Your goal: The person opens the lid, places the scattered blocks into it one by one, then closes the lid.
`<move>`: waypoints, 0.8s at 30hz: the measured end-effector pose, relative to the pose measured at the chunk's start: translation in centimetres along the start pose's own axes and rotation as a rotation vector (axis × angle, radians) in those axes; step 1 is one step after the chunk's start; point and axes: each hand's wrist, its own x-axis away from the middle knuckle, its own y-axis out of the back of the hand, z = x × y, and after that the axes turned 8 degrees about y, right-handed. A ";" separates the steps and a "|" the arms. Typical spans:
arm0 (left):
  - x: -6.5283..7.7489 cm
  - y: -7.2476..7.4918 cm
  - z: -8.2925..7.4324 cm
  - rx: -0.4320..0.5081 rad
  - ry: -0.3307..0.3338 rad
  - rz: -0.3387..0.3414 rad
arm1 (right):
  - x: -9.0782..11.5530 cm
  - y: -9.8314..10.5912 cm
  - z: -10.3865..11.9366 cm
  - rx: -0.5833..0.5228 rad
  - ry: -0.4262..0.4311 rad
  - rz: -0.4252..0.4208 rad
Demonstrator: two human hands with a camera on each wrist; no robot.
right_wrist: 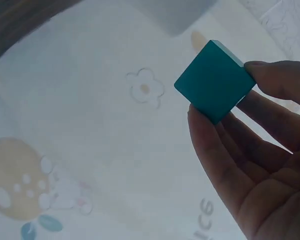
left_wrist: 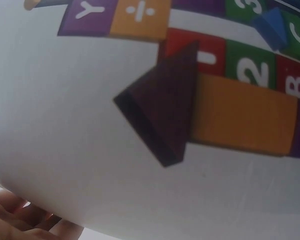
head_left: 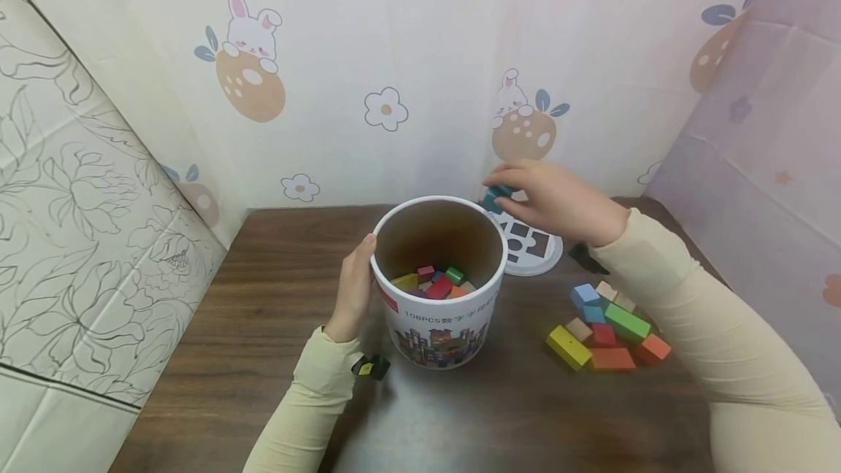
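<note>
A white bucket (head_left: 436, 327) with printed block pictures stands on the table, several coloured wooden blocks (head_left: 439, 286) at its bottom. My left hand (head_left: 353, 289) holds the bucket by its left side, thumb up at the rim. In the left wrist view the printed wall (left_wrist: 80, 115) fills most of the picture, and fingers (left_wrist: 32, 217) show at its lower left edge. Between thumb and fingers my right hand (head_left: 548, 199) pinches a teal block (right_wrist: 215, 82), raised just beyond the bucket's right rim. Below that hand lies a round white lid (head_left: 545, 263) with shaped cut-outs.
A loose group of blocks lies right of the bucket, among them a yellow block (head_left: 568, 347), a green block (head_left: 626, 322) and an orange-red block (head_left: 612, 359). Behind the dark wooden table (head_left: 276, 268) hangs a rabbit-print cloth (head_left: 342, 42).
</note>
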 end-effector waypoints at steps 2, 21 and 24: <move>0.0 0.0 0.0 0.005 -0.007 0.004 | -0.8 0.0 0.4 0.002 0.028 0.001; -0.1 -0.1 0.1 -0.001 0.002 -0.022 | -4.4 -4.5 2.4 -0.047 0.200 0.189; -0.1 -0.1 0.1 0.004 0.006 -0.021 | -4.5 -5.0 2.7 -0.064 0.193 0.228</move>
